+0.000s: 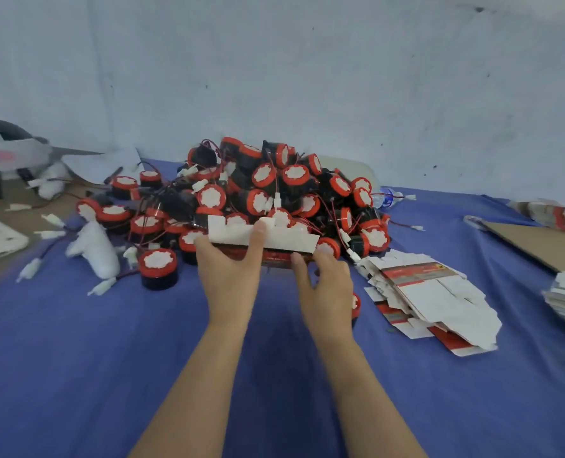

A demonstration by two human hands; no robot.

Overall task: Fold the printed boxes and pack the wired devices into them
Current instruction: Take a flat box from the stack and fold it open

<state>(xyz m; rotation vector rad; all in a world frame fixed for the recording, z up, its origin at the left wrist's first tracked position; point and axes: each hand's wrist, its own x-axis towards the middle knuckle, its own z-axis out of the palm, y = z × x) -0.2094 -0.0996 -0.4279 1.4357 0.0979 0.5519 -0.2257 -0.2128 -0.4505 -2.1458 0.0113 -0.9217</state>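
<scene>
- The left hand (228, 269) grips the left end of a flat printed box (274, 239). Its thumb lies up across the white face and its fingers are behind the card.
- The right hand (329, 282) holds the lower right edge of the same box, with the thumb on the red printed strip and the fingers curled near the corner.
- The box is held up over the blue cloth (109, 358), with its long edge about level and its white flaps pointing up.
- The pile of wired devices (274, 190) begins just behind the box. Red wires and white plugs spread out of it to both sides.
- One single device (158, 267) stands apart, left of the left hand.
- Another device (356, 305) shows only partly, behind the right wrist.
- A stack of flat boxes (433, 299) lies fanned out on the right, with its left edge near the right hand.
- Further right lies a cardboard sheet (532, 246), close to the frame edge.
- The widest open stretch of cloth is below the hands, toward the person, on both sides of the forearms.
</scene>
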